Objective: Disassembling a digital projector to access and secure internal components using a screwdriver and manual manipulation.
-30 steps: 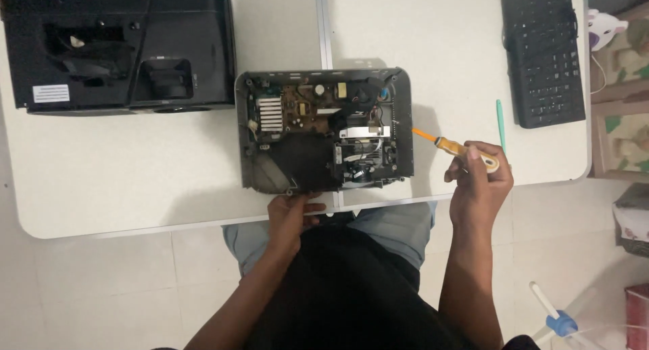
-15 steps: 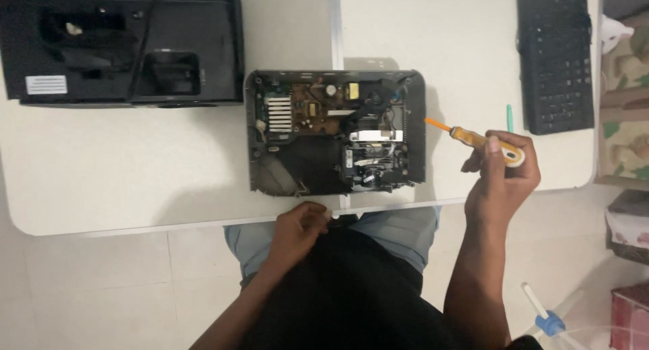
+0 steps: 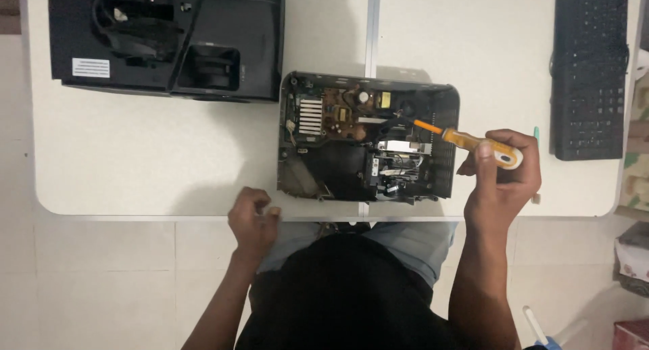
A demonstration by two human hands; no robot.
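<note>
— Two hands; left hand (image 3: pixel 253 216)?
— Curled loosely at table (image 3: pixel 169 161) edge, holding nothing I can see; opened device (image 3: pixel 368 137) just right of it.
— Right hand (image 3: pixel 501 178)?
— Clamped round orange screwdriver (image 3: pixel 466 140); tip inside device; keyboard (image 3: pixel 589 73) far right.

One small white rectangular label (image 3: pixel 90 67) sits upper left of the frame, stuck flat on the black casing (image 3: pixel 162 39); its dark print is too small to tell.

Black housing shell (image 3: pixel 165 39) upper left on white table (image 3: pixel 135 154); black keyboard (image 3: pixel 589 69) far right.
</note>
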